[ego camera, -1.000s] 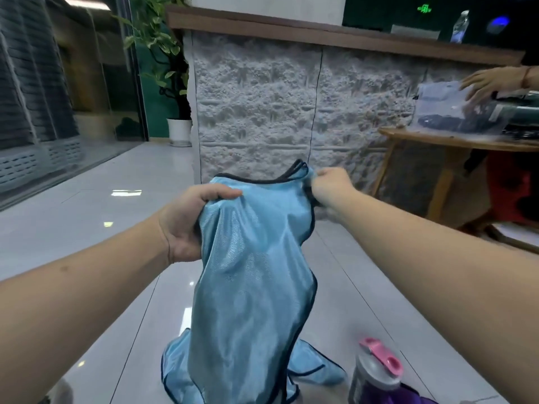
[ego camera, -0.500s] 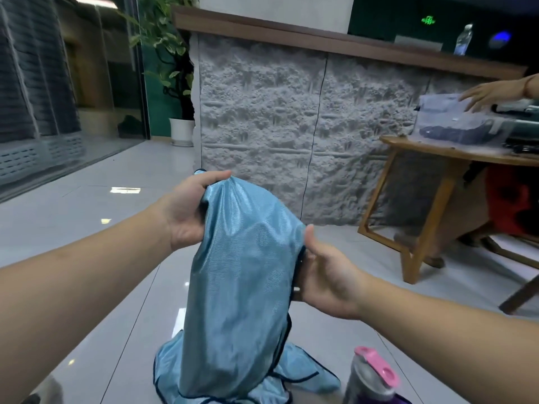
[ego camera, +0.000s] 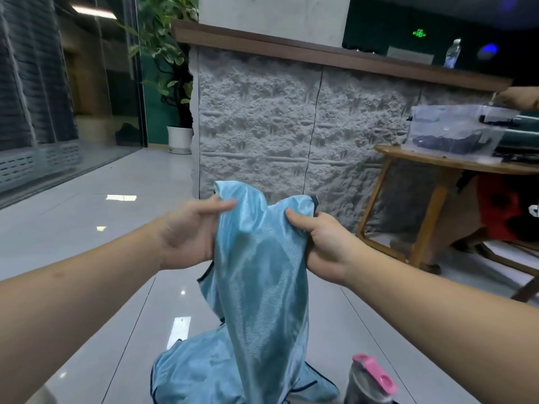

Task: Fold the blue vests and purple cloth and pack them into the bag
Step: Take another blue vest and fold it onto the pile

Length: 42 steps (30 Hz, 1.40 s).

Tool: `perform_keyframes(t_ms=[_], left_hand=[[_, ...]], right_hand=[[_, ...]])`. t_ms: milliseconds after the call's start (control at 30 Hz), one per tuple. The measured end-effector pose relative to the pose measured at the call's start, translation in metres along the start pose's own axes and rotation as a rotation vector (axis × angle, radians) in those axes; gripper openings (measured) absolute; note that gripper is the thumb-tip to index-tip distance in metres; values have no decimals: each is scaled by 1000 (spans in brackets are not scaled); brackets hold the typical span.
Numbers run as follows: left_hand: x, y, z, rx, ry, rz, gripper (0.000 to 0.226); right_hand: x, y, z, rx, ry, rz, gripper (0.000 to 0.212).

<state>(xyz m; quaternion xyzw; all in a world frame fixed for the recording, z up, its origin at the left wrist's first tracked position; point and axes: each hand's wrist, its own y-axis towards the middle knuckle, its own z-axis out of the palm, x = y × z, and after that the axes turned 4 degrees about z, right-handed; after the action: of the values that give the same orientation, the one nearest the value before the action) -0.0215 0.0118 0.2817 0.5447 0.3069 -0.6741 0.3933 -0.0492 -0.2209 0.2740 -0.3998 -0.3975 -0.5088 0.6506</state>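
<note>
A shiny light-blue vest point(ego camera: 259, 275) with dark trim hangs in the air between my hands, above the floor. My left hand point(ego camera: 189, 231) pinches its upper left edge between thumb and fingers. My right hand point(ego camera: 323, 246) grips its upper right edge, thumb on top. More blue vest fabric point(ego camera: 192, 371) lies crumpled on the floor below the hanging one. No purple cloth and no bag can be made out in this view.
A grey bottle with a pink lid point(ego camera: 370, 380) stands at the bottom right. A wooden table point(ego camera: 431, 161) at the right carries a clear plastic box point(ego camera: 455, 129), with another person's hand point(ego camera: 522, 97) over it. A stone-faced counter point(ego camera: 306, 121) stands ahead on the glossy tiled floor point(ego camera: 87, 228).
My right hand has moved up from the vest's right side to its upper right edge. My left hand has kept its hold on the upper left edge, and the top is now spread between both hands.
</note>
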Motion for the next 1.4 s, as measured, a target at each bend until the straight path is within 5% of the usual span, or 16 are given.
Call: perform_keyframes(t_ms=[100, 300, 500, 600, 733, 867, 933, 1000, 1100, 1233, 1400], left_hand=[[5, 1, 2, 45, 251, -49, 68], [0, 9, 3, -190, 224, -72, 41], [-14, 6, 7, -288, 183, -158, 32], [-21, 3, 15, -279, 140, -108, 26], [-21, 3, 21, -240, -47, 28, 76], [-21, 0, 27, -217, -32, 80, 72], [-20, 0, 31, -212, -2, 97, 63], [-19, 2, 34, -196, 19, 119, 55], [-19, 4, 35, -174, 17, 142, 46], [-20, 7, 31, -142, -55, 152, 42], [-21, 7, 25, -189, -67, 176, 37]], right_hand=[[2, 2, -1, -71, -64, 4, 31], [10, 4, -3, -308, -221, -10, 29], [22, -1, -4, -97, -173, -29, 101], [26, -8, -3, -49, -321, -54, 82], [19, -6, -7, -124, -481, 39, 48], [-2, -10, -12, -75, -469, 150, 25], [-14, -15, -13, -17, -516, 233, 30], [-27, -17, -14, 29, -550, 333, 59], [-46, -18, -12, 111, -312, 376, 80], [-52, -25, -3, 116, 81, 219, 74], [-37, -22, 4, 19, 137, 94, 47]])
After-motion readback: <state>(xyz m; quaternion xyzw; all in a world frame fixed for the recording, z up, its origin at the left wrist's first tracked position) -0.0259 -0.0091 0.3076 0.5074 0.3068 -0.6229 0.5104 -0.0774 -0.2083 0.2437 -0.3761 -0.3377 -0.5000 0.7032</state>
